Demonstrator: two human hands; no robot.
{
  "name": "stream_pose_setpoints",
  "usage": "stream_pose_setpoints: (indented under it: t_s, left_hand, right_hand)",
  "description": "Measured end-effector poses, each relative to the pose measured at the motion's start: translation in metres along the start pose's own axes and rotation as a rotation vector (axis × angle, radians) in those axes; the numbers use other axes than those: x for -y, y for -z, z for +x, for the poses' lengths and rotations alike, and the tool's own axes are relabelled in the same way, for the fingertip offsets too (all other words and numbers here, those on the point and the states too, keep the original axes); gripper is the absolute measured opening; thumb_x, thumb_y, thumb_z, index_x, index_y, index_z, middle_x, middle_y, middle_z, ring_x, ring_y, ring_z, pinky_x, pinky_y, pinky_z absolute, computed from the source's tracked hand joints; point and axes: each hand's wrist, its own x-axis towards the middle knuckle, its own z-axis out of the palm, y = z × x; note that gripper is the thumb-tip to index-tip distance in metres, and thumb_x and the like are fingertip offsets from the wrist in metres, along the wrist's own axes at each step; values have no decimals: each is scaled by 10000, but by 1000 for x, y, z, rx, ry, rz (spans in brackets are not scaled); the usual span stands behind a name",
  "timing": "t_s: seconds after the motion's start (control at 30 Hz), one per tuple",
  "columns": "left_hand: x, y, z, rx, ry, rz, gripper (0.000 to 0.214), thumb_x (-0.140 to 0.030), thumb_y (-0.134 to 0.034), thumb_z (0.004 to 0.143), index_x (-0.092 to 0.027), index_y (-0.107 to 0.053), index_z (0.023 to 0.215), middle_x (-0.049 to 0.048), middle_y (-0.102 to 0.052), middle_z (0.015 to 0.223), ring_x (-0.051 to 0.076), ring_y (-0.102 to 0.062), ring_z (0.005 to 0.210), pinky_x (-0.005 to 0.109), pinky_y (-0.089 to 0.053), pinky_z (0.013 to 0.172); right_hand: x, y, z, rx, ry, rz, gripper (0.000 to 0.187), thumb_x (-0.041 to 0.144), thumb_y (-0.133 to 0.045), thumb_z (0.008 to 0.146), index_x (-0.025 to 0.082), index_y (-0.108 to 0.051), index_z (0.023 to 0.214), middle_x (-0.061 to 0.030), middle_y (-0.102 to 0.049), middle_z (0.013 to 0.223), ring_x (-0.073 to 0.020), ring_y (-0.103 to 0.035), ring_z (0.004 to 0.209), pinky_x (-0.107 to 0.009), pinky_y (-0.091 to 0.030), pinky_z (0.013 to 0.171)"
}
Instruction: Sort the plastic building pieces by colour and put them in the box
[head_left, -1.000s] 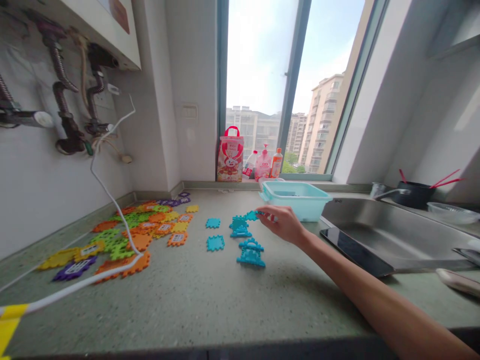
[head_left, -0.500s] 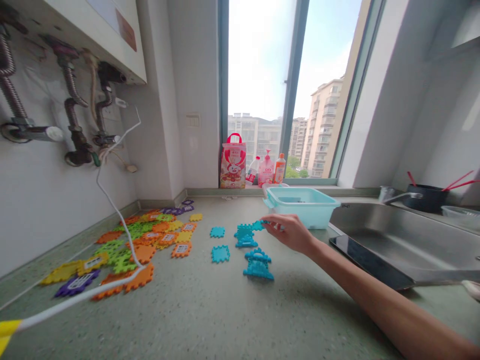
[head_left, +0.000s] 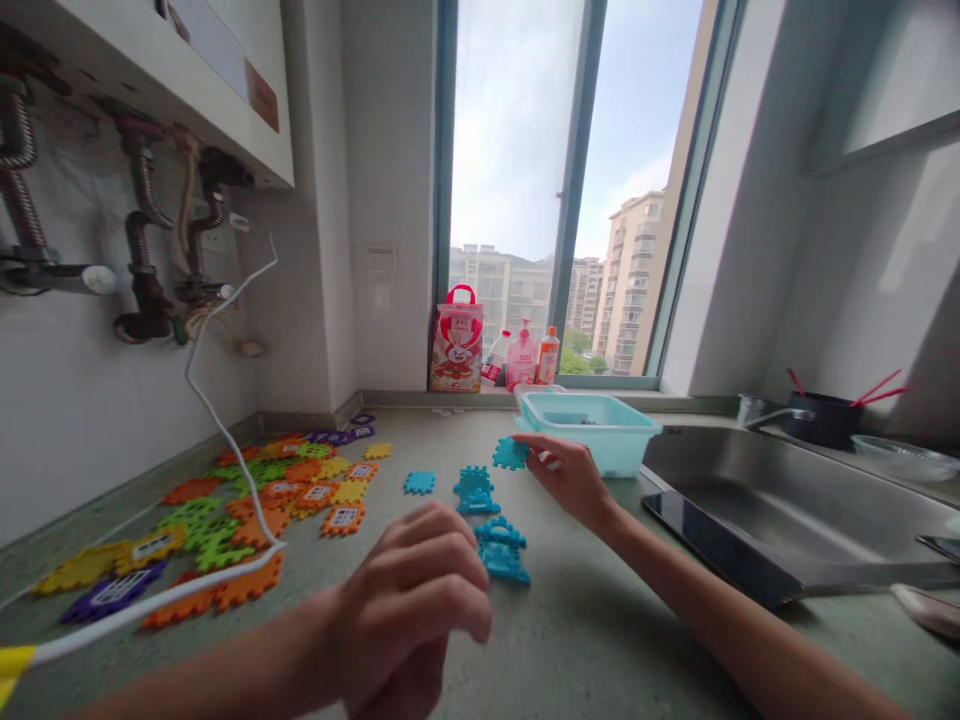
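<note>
My right hand (head_left: 574, 478) pinches a blue toothed square tile (head_left: 511, 453) between thumb and fingers, just above the counter and in front of the turquoise tub (head_left: 592, 445). To its left stand blue interlocking pieces (head_left: 475, 488), with another joined blue group (head_left: 504, 552) nearer to me. A flat blue tile (head_left: 419, 482) lies farther left. My left hand (head_left: 420, 600) is in the foreground, fingers loosely bent and slightly blurred, with nothing visible in them. It partly covers the nearer blue group, and the spot where a second flat tile lay is hidden behind it.
Many orange, green, yellow and purple tiles (head_left: 281, 490) lie heaped on the left. A white cable (head_left: 225, 430) runs across them. A dark tablet-like slab (head_left: 712, 545) rests by the steel sink (head_left: 765, 490). Bottles (head_left: 523, 358) and a pink bag (head_left: 457, 350) stand by the window.
My left hand has come into view from the lower left. My right hand has drawn the tile away from the standing blue pieces, to the right. The view has shifted slightly.
</note>
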Motion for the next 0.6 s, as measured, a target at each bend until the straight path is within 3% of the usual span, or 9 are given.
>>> stream_pose_setpoints:
  t_s: [0.13,0.23,0.37,0.47,0.6]
  left_hand:
    - [94,-9,-5,129,69,179,156,-138,-530,907,-221,-640,981,63,-692,899,248,-614,885,424,-482,831]
    - [128,-13,-27,236,291,288,118,-257,-580,954,-229,-682,1008,66,-715,950,265,-627,952,429,-468,884]
    - [128,-20,-44,340,389,241,311,-493,-634,982,-235,-712,1138,89,-738,1094,294,-642,1048,460,-468,963]
    - [122,-27,-41,323,440,211,398,-503,-625,990,-217,-683,1261,112,-729,1203,305,-638,1129,460,-475,987]
    - [118,-35,-34,374,420,129,356,-515,-633,994,-239,-722,1199,87,-745,1192,290,-639,1148,448,-456,1020]
  right_hand:
    - [-7,-7,-3,15,-163,179,365,420,-613,973,222,-811,1208,-73,-817,960,-213,-761,812,-280,-626,599]
    - [-13,-14,-4,-9,-228,240,388,511,-690,938,216,-820,1155,-72,-812,945,-194,-723,729,-297,-637,576]
    - [-20,-32,-3,-46,-275,358,465,501,-782,876,216,-763,1243,-50,-788,857,-193,-714,731,-318,-655,615]
    - [-25,-51,-3,-39,-268,391,374,501,-800,853,214,-796,1094,-69,-784,938,-201,-718,776,-319,-651,617]
    - [-26,-64,-5,24,-181,298,280,465,-766,900,225,-818,1033,-81,-758,1017,-193,-711,810,-306,-626,640]
